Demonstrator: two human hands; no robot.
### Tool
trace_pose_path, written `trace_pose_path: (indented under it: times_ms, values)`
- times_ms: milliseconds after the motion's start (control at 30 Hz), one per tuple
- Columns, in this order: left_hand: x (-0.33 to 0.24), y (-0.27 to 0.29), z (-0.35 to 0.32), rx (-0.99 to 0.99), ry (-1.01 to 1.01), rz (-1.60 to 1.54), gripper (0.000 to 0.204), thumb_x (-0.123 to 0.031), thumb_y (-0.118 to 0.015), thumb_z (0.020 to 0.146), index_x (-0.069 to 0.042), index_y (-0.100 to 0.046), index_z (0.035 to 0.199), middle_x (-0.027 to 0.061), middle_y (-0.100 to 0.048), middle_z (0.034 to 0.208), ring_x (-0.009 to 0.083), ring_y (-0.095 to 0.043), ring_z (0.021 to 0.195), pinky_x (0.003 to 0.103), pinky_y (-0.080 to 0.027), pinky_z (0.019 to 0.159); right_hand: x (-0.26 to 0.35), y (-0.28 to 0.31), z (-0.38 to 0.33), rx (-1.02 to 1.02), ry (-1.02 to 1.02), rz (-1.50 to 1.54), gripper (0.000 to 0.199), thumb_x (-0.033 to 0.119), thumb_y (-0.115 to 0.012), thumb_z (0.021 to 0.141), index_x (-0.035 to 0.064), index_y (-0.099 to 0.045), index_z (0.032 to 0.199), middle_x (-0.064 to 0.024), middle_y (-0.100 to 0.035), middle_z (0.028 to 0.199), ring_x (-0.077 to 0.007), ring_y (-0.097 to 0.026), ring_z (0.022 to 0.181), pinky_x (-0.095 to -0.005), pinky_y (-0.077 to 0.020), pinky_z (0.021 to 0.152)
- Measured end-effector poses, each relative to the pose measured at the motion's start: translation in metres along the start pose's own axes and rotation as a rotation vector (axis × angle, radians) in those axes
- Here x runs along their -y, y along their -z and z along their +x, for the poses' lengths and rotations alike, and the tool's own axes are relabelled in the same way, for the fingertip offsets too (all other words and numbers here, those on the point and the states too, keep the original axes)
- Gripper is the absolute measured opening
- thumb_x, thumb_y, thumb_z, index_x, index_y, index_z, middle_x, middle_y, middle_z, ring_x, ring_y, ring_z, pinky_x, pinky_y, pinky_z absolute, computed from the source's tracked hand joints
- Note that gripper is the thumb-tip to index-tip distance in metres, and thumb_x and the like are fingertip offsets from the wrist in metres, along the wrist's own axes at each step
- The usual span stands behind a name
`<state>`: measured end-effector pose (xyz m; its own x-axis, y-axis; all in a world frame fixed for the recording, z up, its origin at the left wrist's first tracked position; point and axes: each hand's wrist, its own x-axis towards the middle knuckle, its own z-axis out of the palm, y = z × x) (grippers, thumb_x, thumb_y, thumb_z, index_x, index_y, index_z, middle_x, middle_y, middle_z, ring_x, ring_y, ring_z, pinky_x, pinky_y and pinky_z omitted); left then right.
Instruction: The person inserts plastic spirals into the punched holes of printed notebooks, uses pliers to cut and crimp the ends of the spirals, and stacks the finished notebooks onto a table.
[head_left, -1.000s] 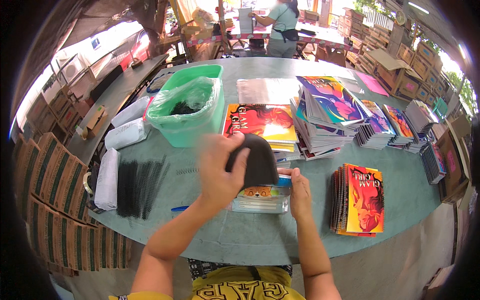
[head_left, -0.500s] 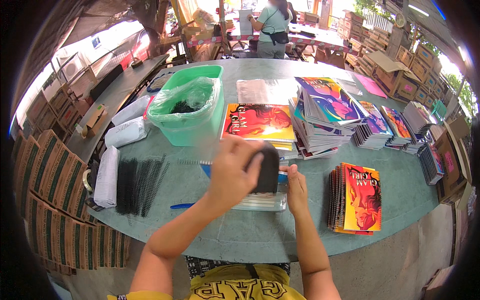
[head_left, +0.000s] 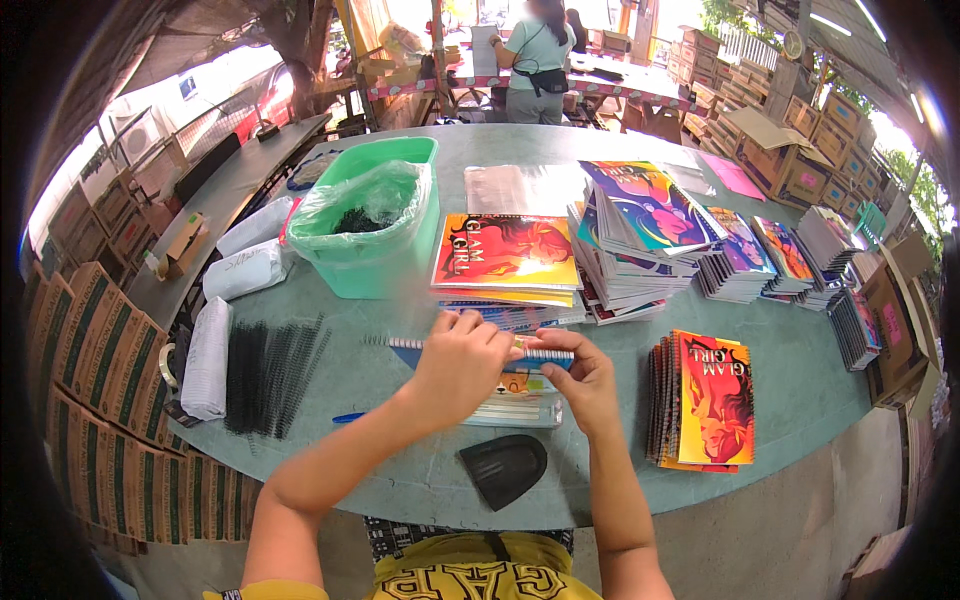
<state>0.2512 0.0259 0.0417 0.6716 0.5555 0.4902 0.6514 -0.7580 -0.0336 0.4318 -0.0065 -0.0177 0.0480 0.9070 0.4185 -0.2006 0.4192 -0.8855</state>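
- Our left hand [head_left: 462, 362] and right hand [head_left: 583, 378] both pinch the spiral notebook [head_left: 512, 372] at its top edge, near the middle of the bench [head_left: 800, 380].
- Binding work looks under way: black tool [head_left: 503, 468] lies released near us, apart from both hands.
- Done, we judge: bound stack [head_left: 705, 400] on the right.
- Left: loose black coils [head_left: 268, 372] and unbound cover piles [head_left: 508, 255] behind.

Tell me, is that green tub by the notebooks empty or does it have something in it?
Not empty. The green tub is lined with a clear plastic bag, and a small dark heap of black bits lies inside.
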Motion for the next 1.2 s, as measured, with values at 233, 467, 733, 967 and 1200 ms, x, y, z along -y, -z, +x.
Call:
trace_pose_path:
  times_ms: [233, 467, 733, 967, 1200]
  values:
    - [-0.023, -0.007, 0.027, -0.171, -0.071, -0.263, 0.017, -0.013, -0.061, 0.076, -0.001, -0.062, 0.088, 0.0126, -0.059, 0.083, 0.0291, -0.056, 0.083, 0.037, -0.045, 0.075, -0.01, 0.006, -0.009, -0.071, -0.189, -0.295, 0.017, 0.003, -0.058, 0.085, -0.0028, -0.06, 0.102, -0.0037, -0.065, 0.086, -0.0065, -0.054, 0.076, -0.023, -0.0452, 0.065]
    - [-0.032, -0.017, 0.035, 0.119, -0.007, -0.57, 0.019, -0.013, -0.059, 0.077, 0.002, -0.061, 0.089, 0.0168, -0.058, 0.083, 0.0332, -0.057, 0.083, 0.042, -0.047, 0.076, -0.017, 0.013, -0.021, -0.113, -0.067, -0.51, 0.018, 0.001, -0.054, 0.083, -0.0028, -0.061, 0.1, -0.0067, -0.062, 0.071, -0.007, -0.049, 0.06, -0.0261, -0.0405, 0.051]
    - [-0.03, -0.015, 0.035, 0.125, -0.002, -0.594, 0.015, -0.01, -0.062, 0.074, 0.001, -0.057, 0.084, 0.0165, -0.056, 0.082, 0.0345, -0.056, 0.085, 0.042, -0.046, 0.074, -0.007, 0.002, -0.019, -0.138, -0.044, -0.607, 0.021, -0.002, -0.053, 0.081, -0.0027, -0.06, 0.101, -0.0134, -0.055, 0.062, -0.0104, -0.049, 0.055, -0.0273, -0.0377, 0.049]
    - [-0.038, -0.003, 0.025, -0.371, -0.117, -0.315, 0.019, -0.012, -0.067, 0.069, -0.004, -0.056, 0.082, 0.0111, -0.055, 0.087, 0.0278, -0.055, 0.091, 0.039, -0.046, 0.073, -0.001, 0.009, -0.006, -0.125, 0.046, -0.599, 0.031, -0.003, -0.057, 0.078, -0.0001, -0.059, 0.109, -0.0157, -0.063, 0.085, -0.0187, -0.061, 0.077, -0.0286, -0.046, 0.069]
    - [0.068, -0.006, -0.183, 0.63, 0.315, -0.095, 0.053, -0.03, -0.073, 0.069, 0.001, -0.053, 0.108, 0.0172, -0.06, 0.091, 0.0351, -0.057, 0.095, 0.047, -0.043, 0.085, 0.046, -0.048, 0.04, 0.14, 0.53, -1.361, 0.037, 0.016, -0.067, 0.078, 0.0022, -0.057, 0.111, -0.0162, -0.064, 0.1, -0.0327, -0.06, 0.094, -0.0413, -0.0453, 0.086]
